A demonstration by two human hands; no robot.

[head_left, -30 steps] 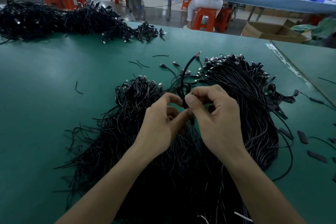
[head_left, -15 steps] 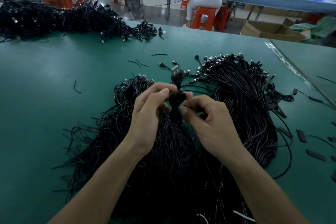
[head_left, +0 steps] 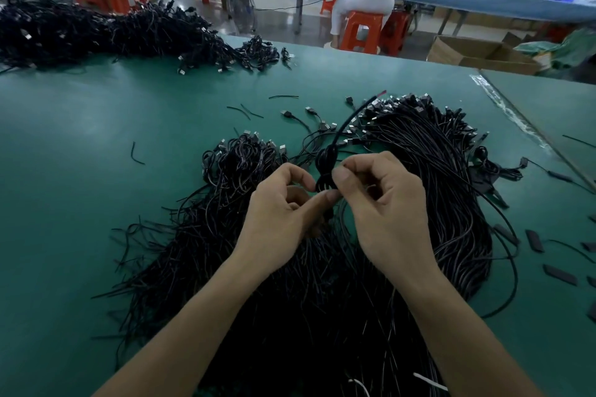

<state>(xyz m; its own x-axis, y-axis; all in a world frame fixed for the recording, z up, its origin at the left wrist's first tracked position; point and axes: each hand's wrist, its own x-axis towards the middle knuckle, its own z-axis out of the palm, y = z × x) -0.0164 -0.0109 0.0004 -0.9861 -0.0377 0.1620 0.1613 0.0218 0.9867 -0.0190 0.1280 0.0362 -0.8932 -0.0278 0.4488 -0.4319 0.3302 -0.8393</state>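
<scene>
The thin black cable [head_left: 323, 167] in your grip is wound into a small, tight loop, smooth-skinned and faintly glossy. It is held just above the heap, between your two hands. Its free tail [head_left: 351, 119] rises stiffly up and to the right and ends in a reddish tip [head_left: 382, 93].

Your right hand [head_left: 390, 206] pinches the loop's right side, with the thumb pad flat on it, the forefinger hooked over, and the other fingers curled into the palm. Your left hand [head_left: 280, 213] meets it from the lower left. That thumb presses the loop's lower edge and the forefinger curls in at its left side. So both hands are clamped on the same loop, with their thumbs almost touching.

Under your wrists lies a broad mat of loose cables [head_left: 290, 300], its stringy ends fanned towards you. To the right is a thick combed bundle [head_left: 435, 158] with metal-tipped plugs at its far end. To the left is a smaller tangled heap [head_left: 238, 158].

The table [head_left: 80, 177] is flat, matt green. Its widest bare stretch is on your left, where only a short curved offcut [head_left: 137, 154] lies. On the right, flat black sleeves [head_left: 559, 274] are scattered near a taped seam [head_left: 512, 113]. A long far pile [head_left: 113, 32] lines the back-left edge. Beyond that edge stand a cardboard box [head_left: 477, 55] and a person seated on an orange stool [head_left: 361, 29].
</scene>
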